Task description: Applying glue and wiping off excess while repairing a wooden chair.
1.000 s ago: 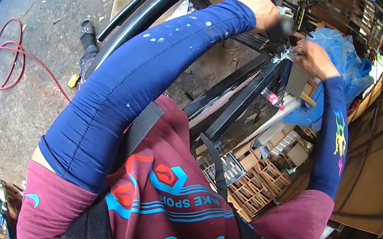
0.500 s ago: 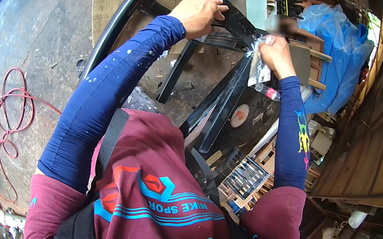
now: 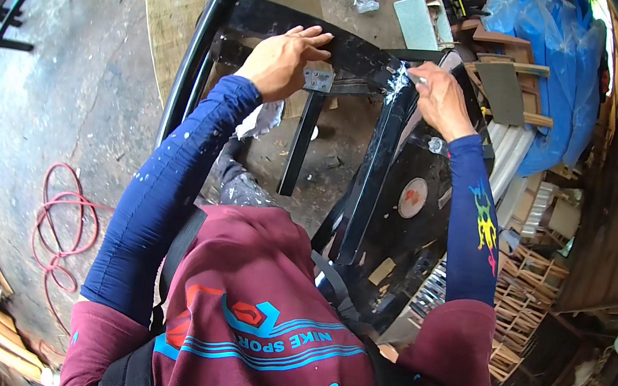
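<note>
A glossy black wooden furniture frame, like part of a chair, lies in front of me. My left hand rests on its wide cross board with fingers stretched out, holding nothing. On the right, my right hand pinches a small flat greyish tool, mostly hidden by the fingers; its exact kind cannot be made out. The tool's tip meets a patch of white filler at the joint of board and leg. A metal bracket with holes sits beside my left hand.
A round lid with a reddish smear and a plastic bottle lie on a dark surface to the right. Blue plastic sheeting and wooden frames stand beyond. A red hose coils on the floor at left.
My right hand has shifted slightly down, and the long pale, shiny piece seen below it no longer shows. My left hand has slid left and down along the board. The view has shifted.
</note>
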Tool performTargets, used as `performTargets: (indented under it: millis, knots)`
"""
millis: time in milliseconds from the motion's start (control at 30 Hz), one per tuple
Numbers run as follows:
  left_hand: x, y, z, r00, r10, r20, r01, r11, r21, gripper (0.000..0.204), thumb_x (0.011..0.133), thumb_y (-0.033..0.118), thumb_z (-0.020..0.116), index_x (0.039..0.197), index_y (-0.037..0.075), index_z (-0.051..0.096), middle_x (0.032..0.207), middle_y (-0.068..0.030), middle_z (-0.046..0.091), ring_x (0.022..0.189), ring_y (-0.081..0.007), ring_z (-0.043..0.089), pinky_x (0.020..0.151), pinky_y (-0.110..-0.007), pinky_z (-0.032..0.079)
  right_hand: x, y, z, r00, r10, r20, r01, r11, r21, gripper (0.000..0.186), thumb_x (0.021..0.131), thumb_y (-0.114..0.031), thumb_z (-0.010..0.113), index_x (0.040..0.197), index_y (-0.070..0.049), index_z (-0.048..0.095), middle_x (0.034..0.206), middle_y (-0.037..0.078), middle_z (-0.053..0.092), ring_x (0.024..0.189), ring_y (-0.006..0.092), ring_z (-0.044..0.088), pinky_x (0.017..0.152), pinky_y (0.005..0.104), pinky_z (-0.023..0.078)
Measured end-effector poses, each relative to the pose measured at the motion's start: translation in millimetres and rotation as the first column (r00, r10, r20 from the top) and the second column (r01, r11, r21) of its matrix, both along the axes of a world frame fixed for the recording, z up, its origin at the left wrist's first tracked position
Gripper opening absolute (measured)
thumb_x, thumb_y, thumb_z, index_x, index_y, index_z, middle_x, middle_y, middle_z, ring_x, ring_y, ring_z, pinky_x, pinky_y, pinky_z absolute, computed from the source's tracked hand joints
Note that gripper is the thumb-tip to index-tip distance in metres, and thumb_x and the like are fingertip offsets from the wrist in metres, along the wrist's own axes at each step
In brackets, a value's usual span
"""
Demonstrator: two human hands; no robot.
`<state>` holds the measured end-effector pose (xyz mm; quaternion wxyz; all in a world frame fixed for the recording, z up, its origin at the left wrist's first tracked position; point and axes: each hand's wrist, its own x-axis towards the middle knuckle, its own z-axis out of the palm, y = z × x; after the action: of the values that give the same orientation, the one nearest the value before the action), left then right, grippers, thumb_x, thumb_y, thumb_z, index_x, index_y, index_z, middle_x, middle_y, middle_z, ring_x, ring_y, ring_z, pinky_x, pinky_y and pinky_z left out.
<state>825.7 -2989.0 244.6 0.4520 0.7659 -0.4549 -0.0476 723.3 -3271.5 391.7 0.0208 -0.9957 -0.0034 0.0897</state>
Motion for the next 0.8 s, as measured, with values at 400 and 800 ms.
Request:
performTargets:
  millis: [400, 800]
  knots:
    - [6, 1, 14, 0.999, -0.032, 0.025, 0.03, 0.996, 0.087, 0.05, 0.079, -0.008, 0.054, 0.124, 0.005, 0.069, 0.148, -0.0134, 0.052, 0.141, -0.0296, 0.043, 0.121, -0.041, 0.032, -6, 28, -7, 0.984, -0.119, 0.135, 0.125, 0.991, -0.036, 0.02, 0.081, 0.002, 0.054, 0.096, 0.005, 0.068, 0.097, 0.024, 0.063, 0.095, 0.0434, 0.063, 0.085, 0.0485, 0.052]
    - [2, 0, 21, 0.999, -0.048, 0.015, 0.046, 0.993, 0.107, 0.048, 0.083, -0.009, 0.052, 0.125, 0.006, 0.069, 0.148, -0.0128, 0.051, 0.141, -0.0313, 0.044, 0.12, -0.041, 0.032, -12, 6, -2, 0.998, -0.059, 0.029, 0.059, 0.998, 0.019, 0.022, 0.079, 0.005, 0.057, 0.097, 0.0, 0.07, 0.1, 0.017, 0.067, 0.097, 0.0373, 0.065, 0.087, 0.0457, 0.054]
